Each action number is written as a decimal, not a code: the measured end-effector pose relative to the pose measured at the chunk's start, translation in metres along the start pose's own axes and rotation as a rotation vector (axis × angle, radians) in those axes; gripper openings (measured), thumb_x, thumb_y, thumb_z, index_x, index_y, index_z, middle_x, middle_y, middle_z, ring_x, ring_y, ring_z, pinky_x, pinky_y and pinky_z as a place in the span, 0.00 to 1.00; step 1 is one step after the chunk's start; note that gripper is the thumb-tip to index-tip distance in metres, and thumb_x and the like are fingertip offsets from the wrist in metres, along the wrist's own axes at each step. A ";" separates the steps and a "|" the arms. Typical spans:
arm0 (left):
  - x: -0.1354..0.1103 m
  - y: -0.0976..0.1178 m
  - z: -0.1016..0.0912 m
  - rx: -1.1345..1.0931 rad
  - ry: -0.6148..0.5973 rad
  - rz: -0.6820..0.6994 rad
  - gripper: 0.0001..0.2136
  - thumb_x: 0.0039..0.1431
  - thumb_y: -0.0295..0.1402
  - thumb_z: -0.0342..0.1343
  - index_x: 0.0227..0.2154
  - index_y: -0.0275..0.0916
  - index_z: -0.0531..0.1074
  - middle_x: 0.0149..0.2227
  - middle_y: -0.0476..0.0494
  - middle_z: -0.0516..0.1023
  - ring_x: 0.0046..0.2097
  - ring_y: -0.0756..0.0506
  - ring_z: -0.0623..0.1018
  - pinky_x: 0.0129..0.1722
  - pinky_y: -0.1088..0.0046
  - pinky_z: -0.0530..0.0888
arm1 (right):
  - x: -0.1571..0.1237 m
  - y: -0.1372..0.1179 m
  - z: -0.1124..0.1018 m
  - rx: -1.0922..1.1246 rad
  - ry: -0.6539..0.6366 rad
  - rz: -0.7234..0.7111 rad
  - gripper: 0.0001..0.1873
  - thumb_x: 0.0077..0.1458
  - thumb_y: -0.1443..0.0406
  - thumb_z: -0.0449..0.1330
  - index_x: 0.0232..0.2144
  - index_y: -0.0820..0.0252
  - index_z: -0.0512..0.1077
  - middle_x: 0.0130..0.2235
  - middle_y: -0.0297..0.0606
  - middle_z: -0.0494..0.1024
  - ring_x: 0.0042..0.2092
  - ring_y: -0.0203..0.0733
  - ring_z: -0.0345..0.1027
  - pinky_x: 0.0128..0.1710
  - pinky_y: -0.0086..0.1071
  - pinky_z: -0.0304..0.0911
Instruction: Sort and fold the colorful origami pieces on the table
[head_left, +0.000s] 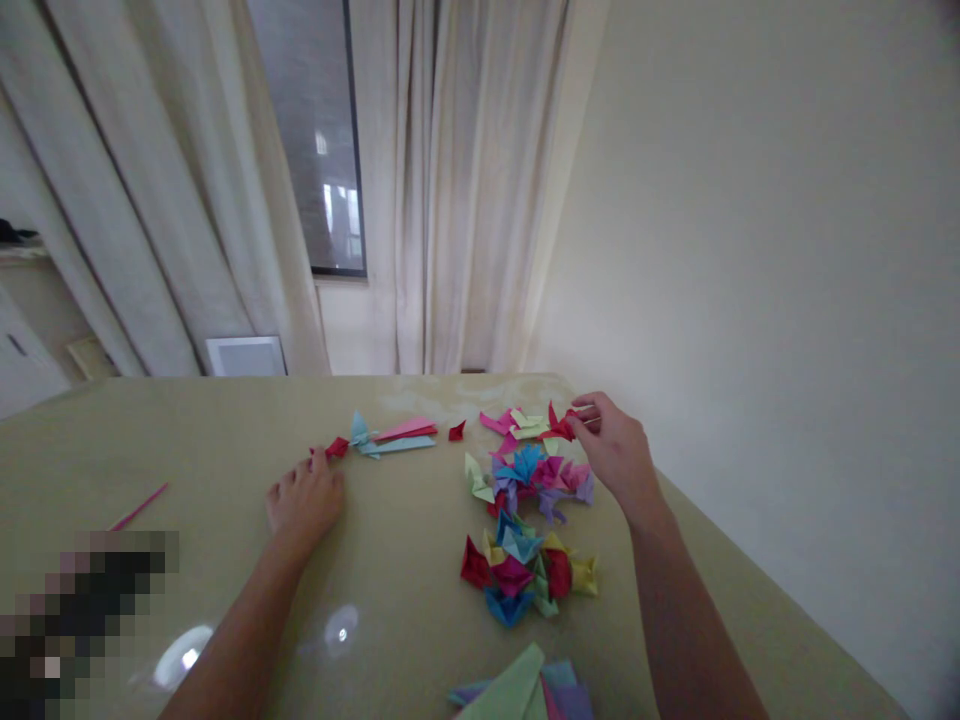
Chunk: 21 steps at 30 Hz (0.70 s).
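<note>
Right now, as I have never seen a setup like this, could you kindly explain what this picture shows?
There is no machine here: one camera, worn on a person's head, looks forward and down at their two bare hands. The left hand lies open on the table, with its fingertips at a small red fold. The right hand pinches a red folded piece beside the far pile of folded papers. A near pile lies closer. Flat coloured sheets lie at the bottom edge, and a pink strip lies off to the left.
</note>
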<state>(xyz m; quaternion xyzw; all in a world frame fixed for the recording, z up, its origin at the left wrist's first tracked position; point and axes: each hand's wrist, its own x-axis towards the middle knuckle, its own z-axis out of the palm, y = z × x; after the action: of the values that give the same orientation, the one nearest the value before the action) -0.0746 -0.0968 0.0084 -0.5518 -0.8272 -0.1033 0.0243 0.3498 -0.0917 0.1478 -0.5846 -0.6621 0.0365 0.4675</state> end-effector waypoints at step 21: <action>-0.011 0.034 -0.073 -0.165 -0.427 0.514 0.02 0.55 0.33 0.61 0.29 0.42 0.77 0.34 0.46 0.84 0.39 0.41 0.82 0.37 0.70 0.72 | -0.026 -0.066 0.014 0.236 -0.158 -0.207 0.10 0.65 0.59 0.61 0.36 0.57 0.79 0.31 0.35 0.81 0.32 0.41 0.73 0.33 0.32 0.65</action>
<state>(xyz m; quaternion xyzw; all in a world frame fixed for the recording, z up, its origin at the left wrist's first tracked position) -0.0442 -0.1087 0.0834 -0.7516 -0.6363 -0.0423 -0.1688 0.2882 -0.1264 0.1644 -0.4497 -0.7446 0.1114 0.4805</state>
